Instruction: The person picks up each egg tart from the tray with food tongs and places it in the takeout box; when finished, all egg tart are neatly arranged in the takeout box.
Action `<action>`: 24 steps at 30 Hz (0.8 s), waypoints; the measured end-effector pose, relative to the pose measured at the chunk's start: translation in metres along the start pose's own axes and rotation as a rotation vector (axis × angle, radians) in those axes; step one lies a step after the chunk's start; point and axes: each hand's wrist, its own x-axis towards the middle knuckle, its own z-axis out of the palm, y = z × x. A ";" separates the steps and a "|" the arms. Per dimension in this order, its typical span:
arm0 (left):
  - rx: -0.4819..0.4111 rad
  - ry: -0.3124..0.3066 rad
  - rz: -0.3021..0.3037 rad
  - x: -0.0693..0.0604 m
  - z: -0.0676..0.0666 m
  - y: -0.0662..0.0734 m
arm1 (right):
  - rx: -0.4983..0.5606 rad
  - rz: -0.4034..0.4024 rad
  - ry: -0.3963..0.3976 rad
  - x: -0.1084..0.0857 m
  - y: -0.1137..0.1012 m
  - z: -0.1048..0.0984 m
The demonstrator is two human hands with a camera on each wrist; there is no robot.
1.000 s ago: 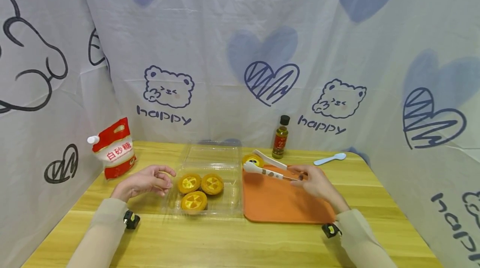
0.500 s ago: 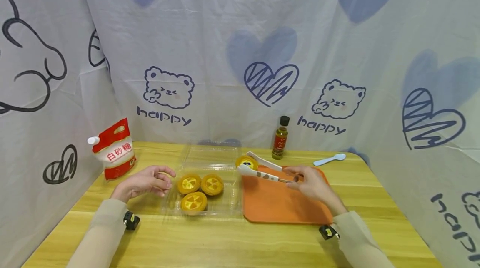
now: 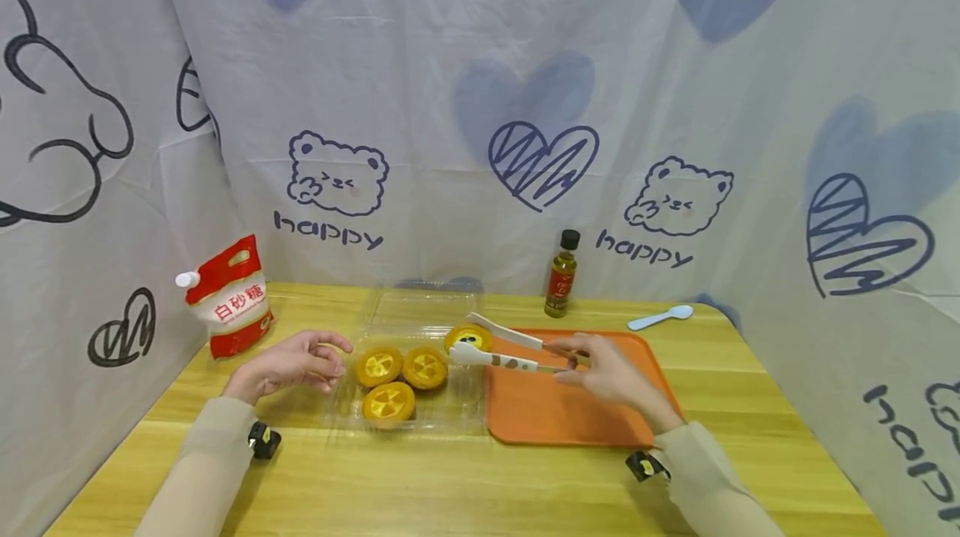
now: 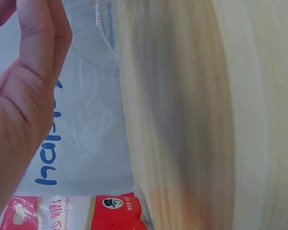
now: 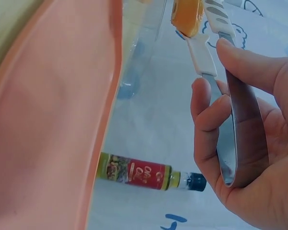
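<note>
My right hand grips a pair of metal tongs with white tips, thumb on one arm and fingers round the other. Between the tips an egg tart is pinched, held above the right side of a clear plastic box. Three more tarts sit inside that box, towards its left. My left hand hovers by the box's left side, fingers loosely bent and holding nothing. The box's hinged lid lies back behind it.
An orange tray lies right of the box. Behind it stand an olive oil bottle and a pale blue spoon lying flat. A red and white sugar pouch stands at the left, near the cloth wall.
My right hand has moved left, carrying the tart in the tongs from over the tray's back left corner to over the box. My left hand has stayed put.
</note>
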 end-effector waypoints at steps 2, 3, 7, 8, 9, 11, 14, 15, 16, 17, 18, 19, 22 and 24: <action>0.001 0.001 -0.003 -0.001 0.000 0.000 | 0.005 -0.009 -0.009 0.001 -0.003 0.001; 0.001 0.002 -0.004 -0.001 0.000 0.000 | 0.010 -0.014 -0.013 0.001 -0.004 0.002; -0.003 0.004 -0.008 -0.001 0.001 0.001 | 0.013 -0.029 -0.036 0.002 -0.008 0.006; -0.006 0.005 -0.007 -0.001 0.001 0.001 | 0.014 -0.038 -0.042 0.003 -0.009 0.008; -0.008 0.007 -0.008 -0.001 0.001 0.001 | 0.016 -0.042 -0.050 0.003 -0.010 0.010; -0.010 0.007 -0.010 0.000 0.000 0.000 | 0.020 -0.052 -0.064 0.004 -0.011 0.013; -0.008 0.004 -0.013 0.001 0.000 0.000 | -0.002 -0.069 -0.086 0.004 -0.012 0.015; -0.007 0.004 -0.013 0.001 -0.001 0.000 | -0.003 -0.067 -0.095 0.005 -0.013 0.015; -0.008 0.004 -0.014 0.001 -0.001 0.000 | -0.005 -0.066 -0.103 0.005 -0.013 0.014; -0.008 0.003 -0.015 0.001 -0.001 -0.001 | -0.008 -0.065 -0.113 0.004 -0.014 0.014; -0.010 0.003 -0.015 0.001 -0.001 -0.001 | -0.005 -0.060 -0.124 0.004 -0.015 0.013; -0.012 0.001 -0.013 0.001 -0.001 -0.001 | 0.000 -0.057 -0.134 0.004 -0.017 0.012; -0.014 0.001 -0.012 0.000 -0.001 -0.001 | 0.016 -0.051 -0.161 0.004 -0.020 0.009; -0.015 0.001 -0.011 0.000 0.000 -0.001 | 0.014 -0.057 -0.178 0.006 -0.021 0.008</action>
